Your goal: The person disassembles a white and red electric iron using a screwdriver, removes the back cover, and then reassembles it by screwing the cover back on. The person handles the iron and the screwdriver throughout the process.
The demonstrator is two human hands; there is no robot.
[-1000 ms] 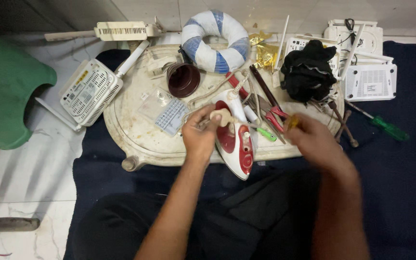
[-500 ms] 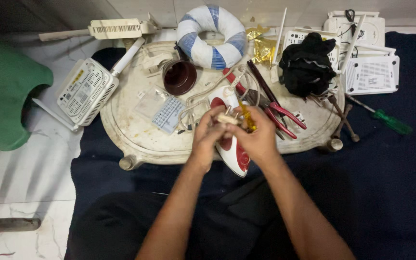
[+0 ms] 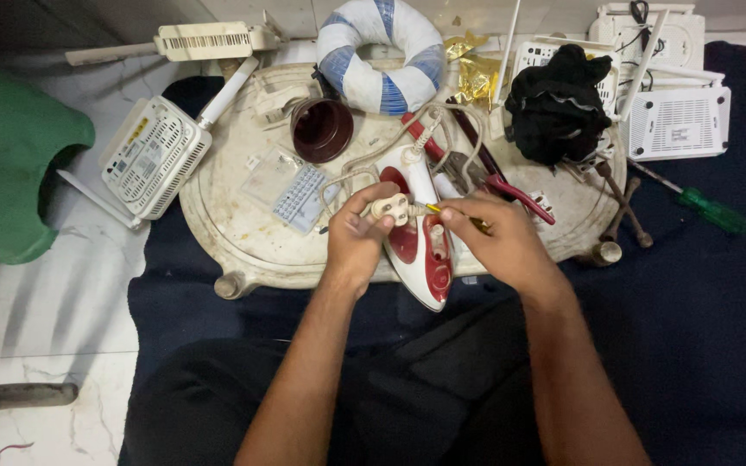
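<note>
1. You sit on a dark mat over pale marble floor; a low round white table stands before you.
2. On it lie a blue-and-white ring, a brown cup, a black cloth and red pliers; routers lie around it, with a green screwdriver on the mat.
3. Your left hand pinches a white plug over the red-and-white iron; your right hand grips a yellow screwdriver, its tip at the plug.

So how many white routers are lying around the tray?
4, maybe more hidden: router left of the tray, long one top left, one at right, one top right. A fifth may lie under the black cloth.
</note>
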